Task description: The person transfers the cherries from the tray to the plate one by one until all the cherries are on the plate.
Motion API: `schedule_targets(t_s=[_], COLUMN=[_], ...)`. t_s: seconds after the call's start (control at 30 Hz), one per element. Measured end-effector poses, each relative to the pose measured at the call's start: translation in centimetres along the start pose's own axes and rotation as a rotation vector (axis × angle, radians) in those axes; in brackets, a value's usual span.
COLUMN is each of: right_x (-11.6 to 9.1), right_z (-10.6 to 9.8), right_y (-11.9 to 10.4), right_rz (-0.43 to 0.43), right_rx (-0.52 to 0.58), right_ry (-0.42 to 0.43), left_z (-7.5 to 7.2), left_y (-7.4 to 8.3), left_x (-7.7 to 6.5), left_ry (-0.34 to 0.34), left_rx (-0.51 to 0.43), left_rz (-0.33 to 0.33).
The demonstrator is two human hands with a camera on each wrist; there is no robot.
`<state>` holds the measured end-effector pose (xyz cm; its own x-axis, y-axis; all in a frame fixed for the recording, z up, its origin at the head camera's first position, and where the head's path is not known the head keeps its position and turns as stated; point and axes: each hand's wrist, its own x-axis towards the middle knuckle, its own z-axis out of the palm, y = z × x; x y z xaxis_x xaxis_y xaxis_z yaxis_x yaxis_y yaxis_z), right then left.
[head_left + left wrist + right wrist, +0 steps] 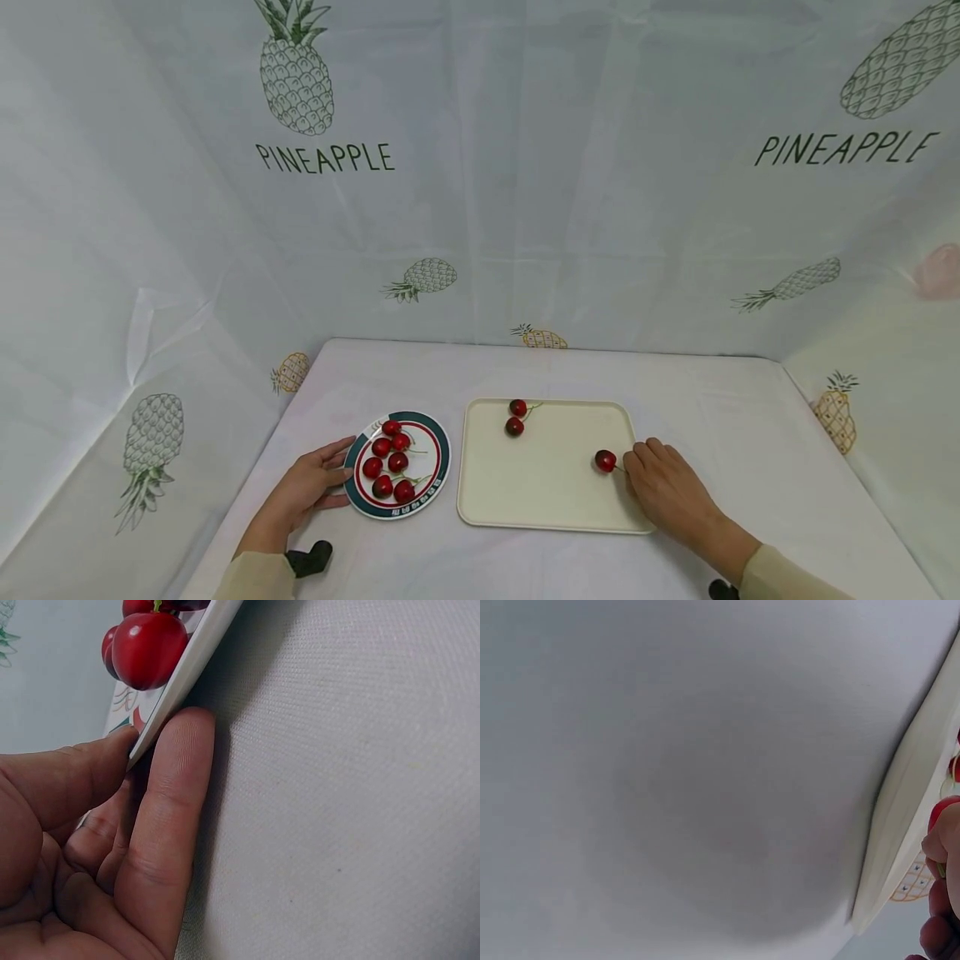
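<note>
My left hand (306, 482) grips the left rim of a round plate (442, 461) with a dark green border; in the left wrist view the thumb (82, 776) lies on the upper side of the rim and a finger (176, 802) underneath. Several red cherries (397, 462) with stems sit on this plate. At the right side of a cream rectangular tray (547, 483), my right hand (671, 492) pinches the stem of a single cherry (605, 461). Part of that stem shows between the fingers in the right wrist view, where the hand is mostly cut off.
Two more cherries (514, 426) lie near the tray's upper left corner. Plate and tray stand side by side on a white-covered table (720, 417). Behind and beside it hangs a pale curtain (562, 167) printed with pineapples.
</note>
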<state>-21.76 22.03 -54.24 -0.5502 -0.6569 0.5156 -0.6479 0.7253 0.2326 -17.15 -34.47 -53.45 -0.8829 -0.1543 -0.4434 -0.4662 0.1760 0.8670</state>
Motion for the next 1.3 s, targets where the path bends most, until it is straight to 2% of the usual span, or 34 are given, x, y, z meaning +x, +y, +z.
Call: schedule_targets(t_s=[0.77,1.3], right_x=[4.9,9.9], right_z=[0.9,2.3], right_y=[-2.3,-5.4], right_rz=[-0.074,-0.118], right_rx=[0.024,0.008], right_ry=[0.090,-0.021], left_z=[0.2,0.4], left_y=[0.0,0.3], left_x=[-0.1,-0.2], left_ry=[0.011,0.026], left_rx=[0.006,0.006], left_rz=[-0.001,-0.014])
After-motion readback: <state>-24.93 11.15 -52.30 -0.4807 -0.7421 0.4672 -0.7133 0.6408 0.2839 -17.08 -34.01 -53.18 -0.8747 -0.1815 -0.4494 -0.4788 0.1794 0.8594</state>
